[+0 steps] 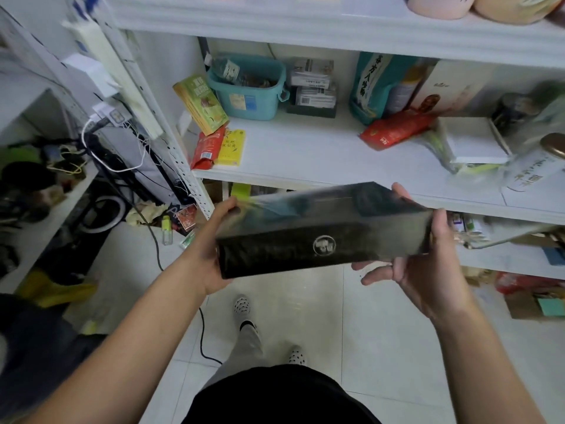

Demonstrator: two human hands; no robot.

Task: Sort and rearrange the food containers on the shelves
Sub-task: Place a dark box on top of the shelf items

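Note:
I hold a long black box [318, 237] with a round white logo level in front of the white shelf [305, 157], just below its front edge. My left hand [214, 240] grips the box's left end, thumb on top. My right hand [428, 258] grips the right end, with its fingers under the box. On the shelf stand a teal bin [250, 87], a green box [200, 102], a red pouch [206, 148], a yellow box [232, 148], a teal bag [371, 84] and a red packet [394, 130].
A stack of small boxes [312, 87] sits behind the bin. A white flat box in clear wrap [470, 145] and a jar with a gold lid [547, 154] lie at the right. Cables and a power strip [116, 117] hang at the left upright. The lower shelf [501, 255] holds more items.

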